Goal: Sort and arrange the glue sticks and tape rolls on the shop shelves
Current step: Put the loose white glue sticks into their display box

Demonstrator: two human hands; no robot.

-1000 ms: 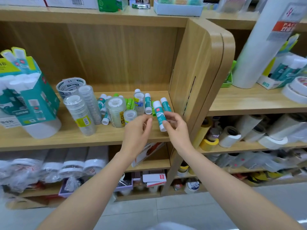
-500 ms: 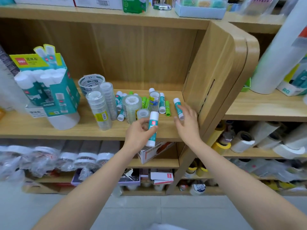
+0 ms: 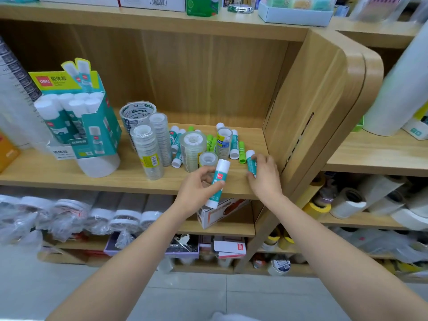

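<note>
Glue sticks fill both my grips at this moment. My left grip (image 3: pixel 199 191) is curled round a teal-and-white glue stick (image 3: pixel 219 174), thumb on the near side and fingers behind. It holds the stick almost upright, cap up, just above the near edge of the shelf (image 3: pixel 69 174). I judge it is lifted clear like that so it can be carried to its own kind rather than shoved through the pile. My right grip (image 3: pixel 264 177) pinches a second teal stick (image 3: pixel 250 163) at the right end of the shelf, close to the wooden side panel (image 3: pixel 312 112). Whether that one is off the board yet I cannot tell.

Just beyond both grips, mid-shelf, sits the muddle. Clear tape stacks (image 3: pixel 148 151), a small tape roll (image 3: pixel 208 158) and green sticks (image 3: pixel 242 154) are mixed together and touching. At the left a teal display box (image 3: pixel 92 126) stands tilted, with large white-capped sticks upright in it. That looks to me the natural home for loose teal ones, so most of the sorting seems still ahead.
</note>
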